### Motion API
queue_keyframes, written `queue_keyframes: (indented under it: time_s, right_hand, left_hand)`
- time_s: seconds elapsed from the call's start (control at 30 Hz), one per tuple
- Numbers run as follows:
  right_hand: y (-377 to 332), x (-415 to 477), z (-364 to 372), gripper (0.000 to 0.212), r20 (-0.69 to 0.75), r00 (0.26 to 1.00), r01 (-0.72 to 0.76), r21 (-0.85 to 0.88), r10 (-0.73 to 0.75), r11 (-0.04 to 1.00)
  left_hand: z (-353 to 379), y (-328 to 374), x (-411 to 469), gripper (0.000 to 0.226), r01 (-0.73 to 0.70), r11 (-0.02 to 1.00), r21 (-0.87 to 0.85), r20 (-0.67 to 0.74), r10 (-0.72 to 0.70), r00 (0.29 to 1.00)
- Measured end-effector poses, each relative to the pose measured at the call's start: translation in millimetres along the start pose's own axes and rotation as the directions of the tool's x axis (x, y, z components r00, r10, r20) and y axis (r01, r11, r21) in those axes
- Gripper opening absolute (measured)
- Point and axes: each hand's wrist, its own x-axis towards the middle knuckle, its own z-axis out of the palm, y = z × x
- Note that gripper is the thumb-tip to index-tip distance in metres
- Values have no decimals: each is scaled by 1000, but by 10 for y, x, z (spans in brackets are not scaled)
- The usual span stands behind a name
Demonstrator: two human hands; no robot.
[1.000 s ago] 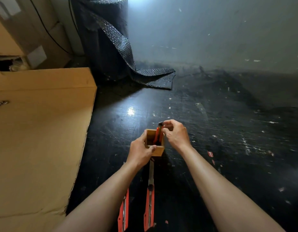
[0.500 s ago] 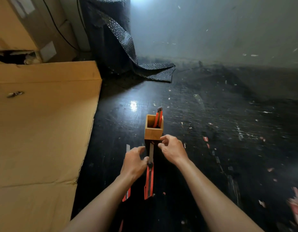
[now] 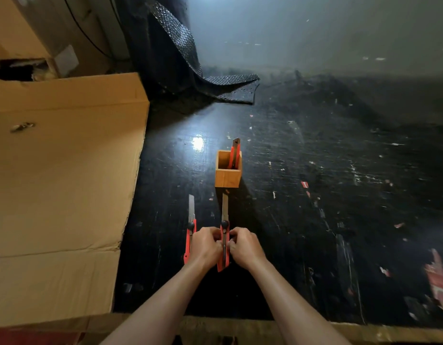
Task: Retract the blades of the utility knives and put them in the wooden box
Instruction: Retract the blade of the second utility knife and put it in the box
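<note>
A small wooden box stands on the black table with one red utility knife upright inside it, leaning at the right wall. Just in front of the box lies a second red utility knife with its blade out, pointing at the box. My left hand and my right hand grip its red handle from both sides. A third red utility knife, blade also out, lies to the left, partly hidden by my left hand.
A large flat cardboard box covers the left of the table. A roll of black bubble wrap stands at the back with its loose end on the table. Red scraps lie at the right. The table's front edge is near my forearms.
Both hands left the wooden box after the first knife went in, drew back toward me, and closed on the middle knife's handle. The view tilted down.
</note>
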Motion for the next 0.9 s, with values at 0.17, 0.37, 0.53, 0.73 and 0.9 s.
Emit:
queue_keyframes:
  time_s: [0.17,0.37,0.53,0.73,0.9]
  right_hand:
    - [125,-89,80,22,-79,997,11,142,0,990]
    - [81,-289,-120,22,-151,979,174,290,-134,941]
    - [-175,-470,-433,22,-199,930,361,338,-309,869]
    - [-667,-696,-868,22,-233,863,505,434,-448,746]
    - [-1060,-898,-1145,23,-298,774,632,327,-558,702]
  left_hand:
    - [52,-6,-128,24,2,993,-116,-61,-9,998]
    - [-82,166,-282,32,-61,955,-292,-94,35,995]
    - [-360,428,-370,32,-187,882,-433,-62,178,982]
    - [-826,983,-496,33,-301,808,-506,-26,335,942]
    - [-1119,1399,-603,35,-381,758,-529,-81,402,912]
